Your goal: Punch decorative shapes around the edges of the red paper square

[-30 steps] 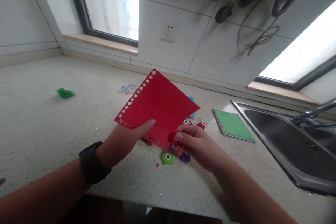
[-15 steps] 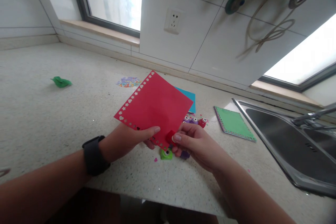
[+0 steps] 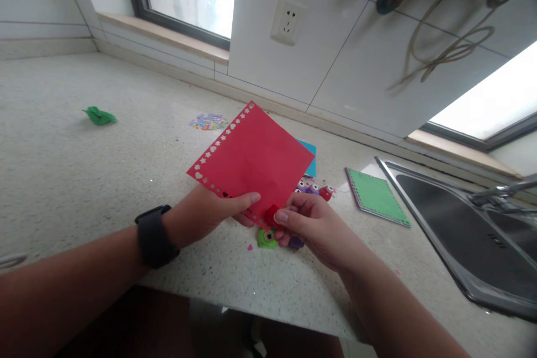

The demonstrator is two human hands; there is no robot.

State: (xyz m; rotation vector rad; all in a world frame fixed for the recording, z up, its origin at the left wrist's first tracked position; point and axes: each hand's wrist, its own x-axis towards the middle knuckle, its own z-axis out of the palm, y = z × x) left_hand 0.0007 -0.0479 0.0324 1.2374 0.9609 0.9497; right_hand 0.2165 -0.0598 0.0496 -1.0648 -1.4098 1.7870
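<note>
Your right hand (image 3: pixel 312 224) pinches a small red punch (image 3: pixel 271 216) at the red paper's (image 3: pixel 253 159) five-o'clock corner; your left hand (image 3: pixel 210 215) grips the lower edge. That border looks nearly punched; next, squeeze squarely, keeping spacing.

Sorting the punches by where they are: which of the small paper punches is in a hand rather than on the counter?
The red punch, pinched by the right hand on the red paper's edge. The green punch and the purple ones lie on the counter.
</note>
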